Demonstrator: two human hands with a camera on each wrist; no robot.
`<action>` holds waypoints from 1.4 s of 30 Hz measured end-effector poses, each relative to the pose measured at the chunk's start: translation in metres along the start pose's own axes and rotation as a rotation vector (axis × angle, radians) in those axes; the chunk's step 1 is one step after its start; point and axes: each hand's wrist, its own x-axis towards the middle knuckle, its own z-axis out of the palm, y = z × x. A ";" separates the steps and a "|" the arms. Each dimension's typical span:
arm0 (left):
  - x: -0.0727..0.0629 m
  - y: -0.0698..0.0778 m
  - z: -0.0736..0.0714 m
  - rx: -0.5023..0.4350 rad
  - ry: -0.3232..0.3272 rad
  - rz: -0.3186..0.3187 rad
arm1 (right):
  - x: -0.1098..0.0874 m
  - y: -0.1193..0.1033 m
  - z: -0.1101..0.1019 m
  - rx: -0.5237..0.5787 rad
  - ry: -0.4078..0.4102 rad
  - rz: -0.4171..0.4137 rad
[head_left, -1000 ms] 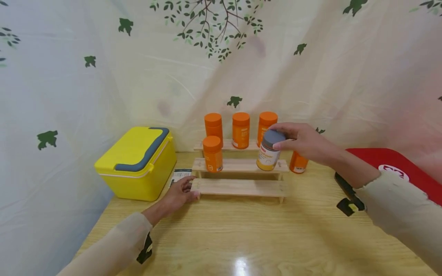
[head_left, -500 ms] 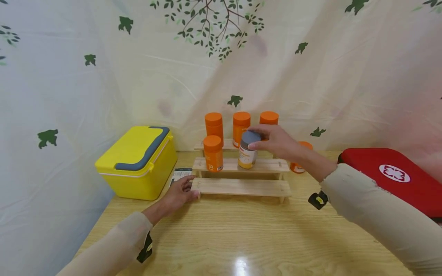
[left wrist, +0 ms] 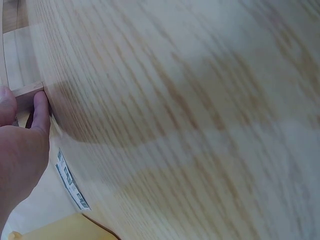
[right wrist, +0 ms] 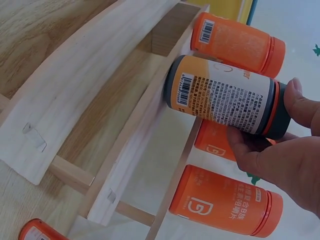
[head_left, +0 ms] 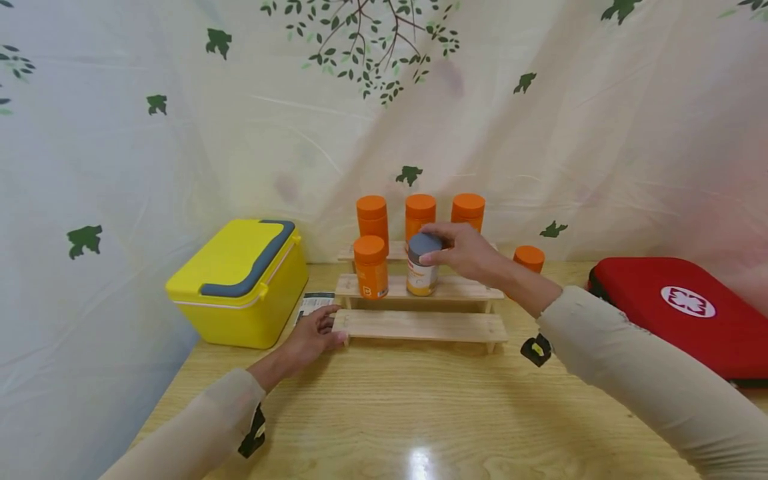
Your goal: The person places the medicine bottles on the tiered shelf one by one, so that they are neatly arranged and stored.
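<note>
My right hand point(head_left: 471, 252) pinches the dark grey lid of a white-and-yellow supplement bottle point(right wrist: 225, 95), thumb on one side and fingers on the other. The bottle is upright at the middle step of a wooden tiered rack point(head_left: 420, 325), to the right of an orange bottle point(head_left: 371, 268) on that step. Whether its base touches the wood I cannot tell. My left hand point(head_left: 313, 337) grips the left end of the lowest step, and in the left wrist view thumb and finger hold the board's end point(left wrist: 27, 90). Several orange bottles point(right wrist: 225, 200) line the top step.
A yellow cooler box point(head_left: 240, 287) stands left of the rack, with a printed leaflet point(head_left: 315, 302) between them. Another orange bottle point(head_left: 529, 258) is on the table behind my right forearm. At the right lies a red first-aid case point(head_left: 678, 313). A patterned curtain point(head_left: 288, 133) hangs behind.
My right hand has carried the grey-lidded bottle leftward along the middle step, close to the orange bottle there. My left hand has stayed on the rack.
</note>
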 end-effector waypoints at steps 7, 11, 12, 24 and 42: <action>-0.001 0.001 -0.001 -0.006 -0.008 0.005 | 0.003 0.000 0.001 0.037 0.005 0.040; -0.001 0.001 -0.001 -0.014 -0.011 0.010 | 0.004 0.001 0.001 0.034 0.008 0.052; -0.001 0.001 -0.001 -0.014 -0.012 0.010 | 0.004 0.002 0.000 0.035 0.008 0.054; -0.001 0.002 -0.001 0.004 -0.008 0.011 | 0.005 0.005 0.002 0.063 0.031 0.068; 0.002 -0.001 0.001 -0.004 -0.008 0.014 | -0.028 0.007 -0.025 -0.034 0.056 0.029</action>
